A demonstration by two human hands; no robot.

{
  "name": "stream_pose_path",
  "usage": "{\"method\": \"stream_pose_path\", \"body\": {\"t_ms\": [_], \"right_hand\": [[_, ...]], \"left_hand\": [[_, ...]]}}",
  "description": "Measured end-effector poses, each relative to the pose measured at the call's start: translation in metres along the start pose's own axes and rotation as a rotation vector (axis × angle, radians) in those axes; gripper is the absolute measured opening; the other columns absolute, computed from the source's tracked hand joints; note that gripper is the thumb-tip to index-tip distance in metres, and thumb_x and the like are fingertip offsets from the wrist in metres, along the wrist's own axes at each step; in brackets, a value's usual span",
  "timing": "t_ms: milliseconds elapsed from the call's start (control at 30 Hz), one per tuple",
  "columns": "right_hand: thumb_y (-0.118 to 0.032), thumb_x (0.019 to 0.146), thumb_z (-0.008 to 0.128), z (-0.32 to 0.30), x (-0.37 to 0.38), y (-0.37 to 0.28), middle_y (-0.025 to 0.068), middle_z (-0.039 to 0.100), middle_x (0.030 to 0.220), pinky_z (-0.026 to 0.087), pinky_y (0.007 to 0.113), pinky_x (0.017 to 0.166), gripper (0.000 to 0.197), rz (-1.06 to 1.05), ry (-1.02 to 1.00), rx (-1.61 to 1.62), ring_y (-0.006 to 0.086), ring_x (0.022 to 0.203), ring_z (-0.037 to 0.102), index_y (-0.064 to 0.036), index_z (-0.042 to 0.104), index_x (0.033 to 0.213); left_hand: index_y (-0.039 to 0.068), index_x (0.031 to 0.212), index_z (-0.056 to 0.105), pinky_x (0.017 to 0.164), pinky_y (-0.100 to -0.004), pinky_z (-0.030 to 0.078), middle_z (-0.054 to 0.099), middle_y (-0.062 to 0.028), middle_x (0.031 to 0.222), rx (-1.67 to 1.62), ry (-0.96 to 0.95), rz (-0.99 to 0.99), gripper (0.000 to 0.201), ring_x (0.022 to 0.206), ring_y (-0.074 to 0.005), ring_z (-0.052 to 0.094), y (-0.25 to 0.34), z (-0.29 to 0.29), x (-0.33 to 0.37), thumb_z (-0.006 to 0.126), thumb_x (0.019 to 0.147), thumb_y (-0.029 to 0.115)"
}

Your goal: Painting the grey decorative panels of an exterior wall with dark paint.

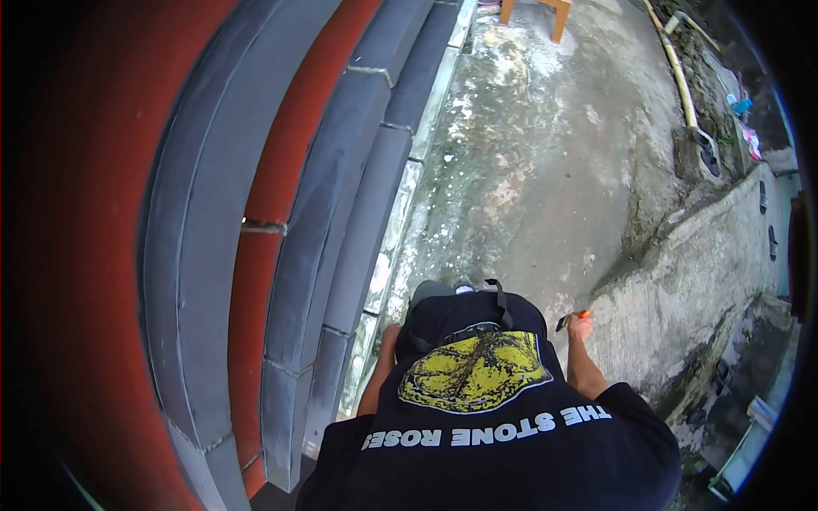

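My right hand [581,329] is closed around a small hand tool with an orange handle end [584,314] and a dark flat end [561,324]. It hangs in front of my right side, above the concrete; the tool's exact kind is too small to make out. My left arm [380,362] reaches down beside the stepped wall, and part of my left hand [391,331] shows at the edge of my black shirt [511,451]. Its fingers are hidden, so what it holds or touches cannot be seen. A grey cap or cloth-like shape [429,291] shows just past the shirt.
Grey and red stepped ledges [290,247] rise along my left. Ahead runs a stained concrete path [545,153] toward a wooden stool [555,15]. On the right lie a bamboo pole [677,72], a rough concrete slab [682,289] and dark sandals [773,243].
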State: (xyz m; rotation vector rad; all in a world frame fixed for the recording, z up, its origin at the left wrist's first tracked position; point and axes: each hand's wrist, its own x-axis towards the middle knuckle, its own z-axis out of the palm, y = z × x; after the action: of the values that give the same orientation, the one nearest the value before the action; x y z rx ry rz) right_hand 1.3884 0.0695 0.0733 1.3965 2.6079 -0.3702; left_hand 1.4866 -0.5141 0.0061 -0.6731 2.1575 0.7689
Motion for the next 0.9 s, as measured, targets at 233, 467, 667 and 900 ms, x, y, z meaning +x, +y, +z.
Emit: {"method": "stream_pose_path", "body": {"t_ms": [233, 467, 667, 900], "right_hand": [[-0.019, 0.069, 0.070, 0.031, 0.030, 0.003, 0.0112, 0.069, 0.069, 0.052, 0.033, 0.060, 0.017, 0.026, -0.153, 0.320, 0.0192, 0.061, 0.066, -0.0053, 0.073, 0.079], [-0.017, 0.071, 0.070, -0.035, 0.071, -0.161, 0.0116, 0.070, 0.073, 0.053, 0.030, 0.061, 0.019, 0.150, -0.246, 0.420, 0.0178, 0.061, 0.066, -0.0041, 0.074, 0.084], [-0.018, 0.070, 0.071, -0.034, 0.120, -0.205, 0.0102, 0.069, 0.072, 0.054, 0.030, 0.058, 0.018, 0.224, -0.330, 0.442, 0.0181, 0.064, 0.067, -0.0045, 0.073, 0.082], [-0.029, 0.076, 0.063, -0.088, 0.143, -0.273, 0.0158, 0.068, 0.077, 0.054, 0.040, 0.066, 0.026, 0.404, -0.393, 0.437, 0.0291, 0.074, 0.068, -0.0044, 0.066, 0.081]], "left_hand": [[0.004, 0.089, 0.069, 0.084, -0.0466, 0.048, 0.064, -0.0228, 0.101, 0.327, -0.163, 0.213, 0.038, 0.098, -0.0394, 0.060, 0.210, -0.086, 0.071, 0.047, 0.080, 0.034], [0.000, 0.089, 0.069, 0.083, -0.0478, 0.048, 0.063, -0.0268, 0.100, 0.324, -0.257, 0.291, 0.051, 0.099, -0.0409, 0.061, 0.292, -0.103, 0.183, 0.050, 0.080, 0.047], [0.001, 0.089, 0.069, 0.084, -0.0476, 0.048, 0.063, -0.0258, 0.102, 0.412, -0.336, 0.480, 0.049, 0.099, -0.0407, 0.061, 0.396, -0.149, 0.297, 0.050, 0.080, 0.045], [0.008, 0.074, 0.072, 0.071, -0.0380, 0.051, 0.070, -0.0137, 0.082, 0.275, -0.380, 0.398, 0.027, 0.078, -0.0298, 0.066, 0.606, -0.192, 0.352, 0.060, 0.075, 0.032]]}}
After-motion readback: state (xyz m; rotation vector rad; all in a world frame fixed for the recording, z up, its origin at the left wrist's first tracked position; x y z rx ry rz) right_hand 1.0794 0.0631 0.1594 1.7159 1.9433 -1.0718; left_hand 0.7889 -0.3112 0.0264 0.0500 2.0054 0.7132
